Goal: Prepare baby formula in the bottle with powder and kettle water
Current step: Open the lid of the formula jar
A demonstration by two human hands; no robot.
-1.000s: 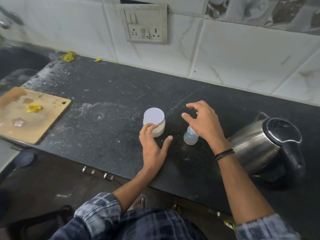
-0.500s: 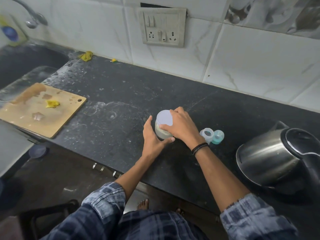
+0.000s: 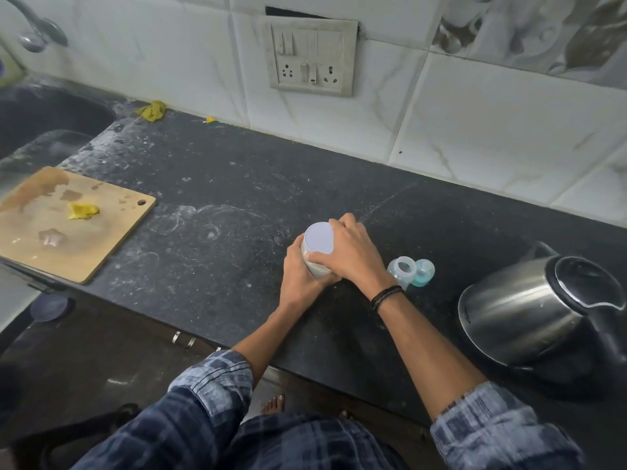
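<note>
Dark speckled stone forms the counter [image 3: 220,205], dusted with pale smears and backed by a wall of white marble-look tile [image 3: 475,113] that carries a grey switch-and-socket panel [image 3: 310,59]. Near the counter's middle stands the powder jar [image 3: 319,238], a pale container with a flat white lid that is on. Both hands are closed round it. The left hand [image 3: 300,276] wraps the jar's side from the near left. The right hand [image 3: 356,252] curls over the lid's rim from the right, with the thumb on the near edge; a dark band [image 3: 386,295] circles that wrist.

Just right of the right wrist stands the small clear baby bottle [image 3: 403,269], its mouth open, with a teal cap [image 3: 424,272] right beside it. Further right, apart from both, sits the steel kettle [image 3: 529,310] with its black lid closed.

At the far left a wooden cutting board [image 3: 68,239] bearing a yellow scrap [image 3: 83,210] lies at the counter's edge, beside the dark sink [image 3: 44,120] and its tap [image 3: 37,28].
</note>
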